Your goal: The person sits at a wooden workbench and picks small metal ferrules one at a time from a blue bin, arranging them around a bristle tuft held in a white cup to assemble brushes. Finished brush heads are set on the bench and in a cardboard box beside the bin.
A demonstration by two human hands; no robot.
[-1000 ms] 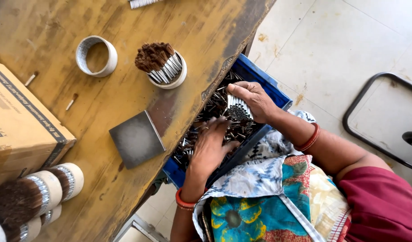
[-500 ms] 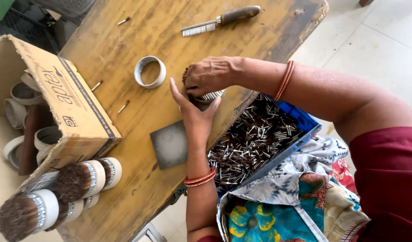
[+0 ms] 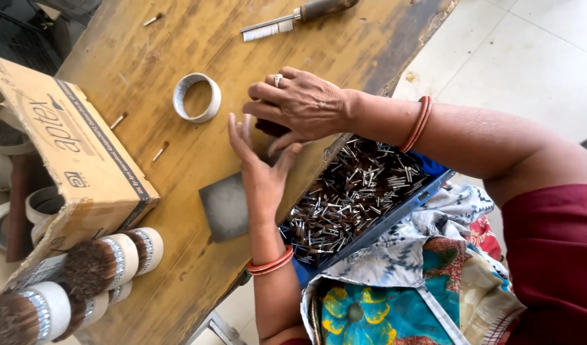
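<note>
My right hand (image 3: pixel 303 105) is cupped over the top of a round ring packed with dark bristles (image 3: pixel 271 130), which stands on the wooden table (image 3: pixel 178 51) and is mostly hidden. My left hand (image 3: pixel 258 163) presses its palm and fingers against the near side of the same ring. Just right of the hands, at the table's edge, a blue tray (image 3: pixel 435 181) holds a heap of metal-tipped bristle tufts (image 3: pixel 344 198). An empty white ring (image 3: pixel 196 97) lies left of the hands.
A dark square metal plate (image 3: pixel 224 206) lies by my left wrist. A cardboard box (image 3: pixel 70 147) stands at the left, with several finished round brushes (image 3: pixel 108 262) below it. A wire comb tool (image 3: pixel 293 16) lies at the top. Loose tufts (image 3: pixel 159 151) dot the table.
A second ago both hands were in the blue tray among the tufts. They have since moved onto the table and closed around the bristle-filled ring, and the view has shifted.
</note>
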